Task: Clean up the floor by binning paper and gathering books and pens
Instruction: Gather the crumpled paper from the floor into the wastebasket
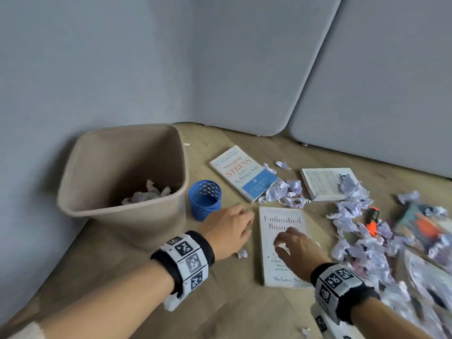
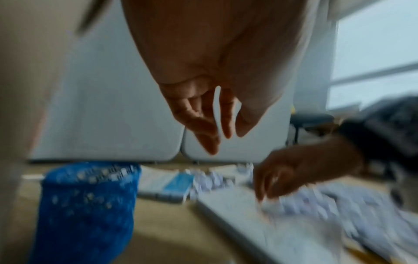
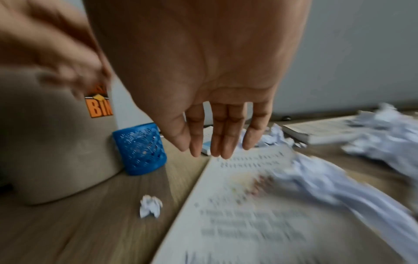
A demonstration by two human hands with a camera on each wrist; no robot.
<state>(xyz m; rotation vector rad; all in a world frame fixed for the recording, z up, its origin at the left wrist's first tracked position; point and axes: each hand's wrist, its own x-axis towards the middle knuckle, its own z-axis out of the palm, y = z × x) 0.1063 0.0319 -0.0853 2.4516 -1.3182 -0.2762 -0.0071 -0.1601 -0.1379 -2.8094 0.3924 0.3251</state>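
My left hand (image 1: 244, 223) hovers over the floor between the blue mesh pen holder (image 1: 205, 199) and a white book titled "Unfinished Business" (image 1: 276, 272). Its fingers (image 2: 208, 132) hang relaxed and hold nothing. My right hand (image 1: 283, 243) is just above that book's cover, fingers (image 3: 226, 142) straight and empty. A small paper ball (image 1: 242, 253) lies on the floor beside the book's left edge. The beige bin (image 1: 102, 152) stands at the left with some crumpled paper (image 1: 149, 194) inside. Two more books (image 1: 242, 172) (image 1: 322, 184) lie farther back.
Crumpled pale paper (image 1: 362, 243) covers the floor to the right, with an orange marker (image 1: 373, 221) among it. Blurred colourful items (image 1: 420, 226) lie at the far right. Grey padded panels (image 1: 367, 81) wall the corner behind.
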